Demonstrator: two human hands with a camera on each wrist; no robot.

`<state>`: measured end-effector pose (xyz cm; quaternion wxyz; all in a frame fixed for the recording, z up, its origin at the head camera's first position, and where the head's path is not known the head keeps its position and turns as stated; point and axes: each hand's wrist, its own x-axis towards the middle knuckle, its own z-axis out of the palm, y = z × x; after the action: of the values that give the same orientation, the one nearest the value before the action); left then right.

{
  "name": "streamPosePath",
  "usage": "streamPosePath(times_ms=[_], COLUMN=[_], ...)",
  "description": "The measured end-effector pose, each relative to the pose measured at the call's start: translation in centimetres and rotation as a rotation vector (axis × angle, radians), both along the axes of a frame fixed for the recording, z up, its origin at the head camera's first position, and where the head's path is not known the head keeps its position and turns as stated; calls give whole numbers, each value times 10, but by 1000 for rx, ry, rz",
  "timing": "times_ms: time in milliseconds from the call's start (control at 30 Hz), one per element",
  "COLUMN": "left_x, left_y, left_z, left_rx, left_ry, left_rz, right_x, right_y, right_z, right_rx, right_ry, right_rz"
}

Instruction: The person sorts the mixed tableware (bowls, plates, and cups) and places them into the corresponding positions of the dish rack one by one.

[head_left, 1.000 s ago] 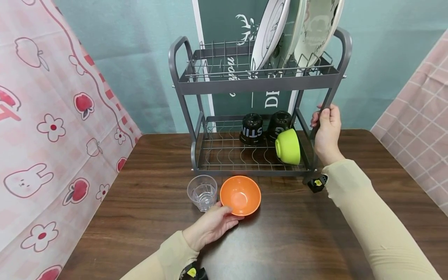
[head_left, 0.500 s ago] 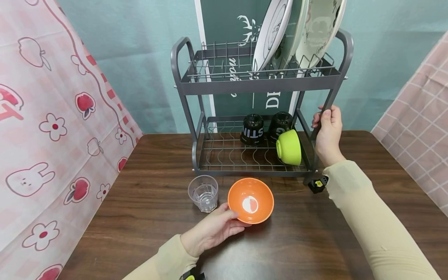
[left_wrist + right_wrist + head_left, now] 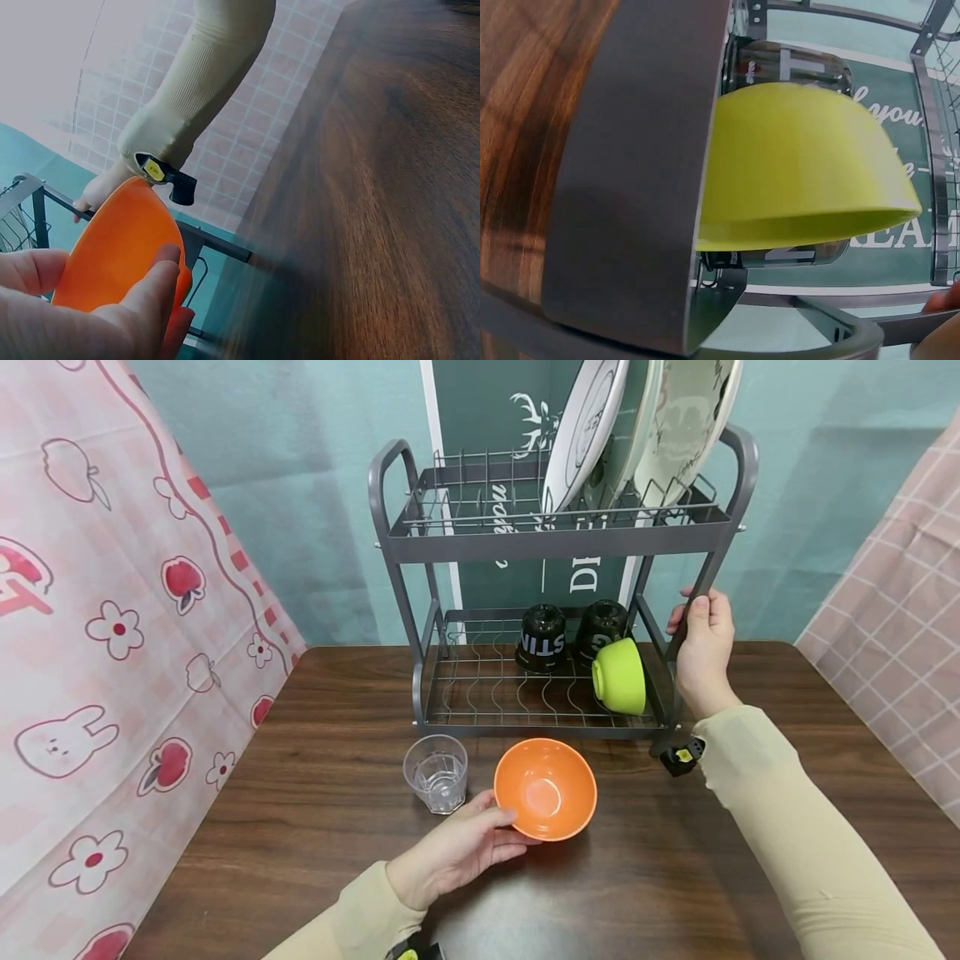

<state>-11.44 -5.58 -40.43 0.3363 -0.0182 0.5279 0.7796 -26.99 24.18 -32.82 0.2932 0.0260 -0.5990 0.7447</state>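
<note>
My left hand holds an orange bowl by its near left side, thumb over the rim and fingers beneath. The bowl is tipped slightly, its inside toward the head camera; the left wrist view shows the bowl between thumb and fingers. My right hand grips the right front post of a grey two-tier dish rack. On the lower tier a lime-green bowl lies on its side, just left of that post. In the right wrist view the green bowl stands behind the rack's grey side.
A clear drinking glass stands on the wooden table, left of the orange bowl. Two black cups sit upside down on the lower tier. Several plates lean in the upper tier's right half. Patterned cloths hang at both sides.
My left hand has drawn the orange bowl rightward and toward the head camera, away from the glass. The bowl looks larger and tilts more. My right hand stays on the rack post.
</note>
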Motion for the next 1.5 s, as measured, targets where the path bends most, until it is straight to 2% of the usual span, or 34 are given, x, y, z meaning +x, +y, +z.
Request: streamPosePath(times_ms=[200, 367, 500, 600, 667, 767, 967, 1067, 1167, 1333, 1500], left_x=[-1, -1, -2, -3, -5, -8, -16, -18, -19, -19, -18], left_y=[0, 0, 1, 2, 3, 5, 9, 11, 13, 16, 18], left_z=[2, 3, 6, 9, 11, 14, 23, 27, 29, 30, 31], left_rx=[7, 19, 54, 76, 80, 75, 68, 73, 65, 46, 30], left_ry=[0, -2, 15, 40, 57, 79, 150, 174, 189, 202, 221], left_rz=[7, 21, 46, 58, 62, 74, 114, 126, 129, 120, 128], right_x=[9, 23, 36, 49, 58, 73, 96, 103, 107, 109, 111], right_y=[0, -2, -6, -12, -18, -28, -44, -51, -56, -59, -61], right_z=[4, 9, 11, 9, 7, 2, -8, -13, -17, -24, -29], right_rx=[35, -18, -43, -19, -4, 78, 378, 485, 541, 641, 659], right_ry=[-94, -189, -206, -183, -153, -120, -102, -149, -236, -394, -438], right_rz=[-34, -58, -148, -169, -137, -55, 174, 252, 302, 331, 338])
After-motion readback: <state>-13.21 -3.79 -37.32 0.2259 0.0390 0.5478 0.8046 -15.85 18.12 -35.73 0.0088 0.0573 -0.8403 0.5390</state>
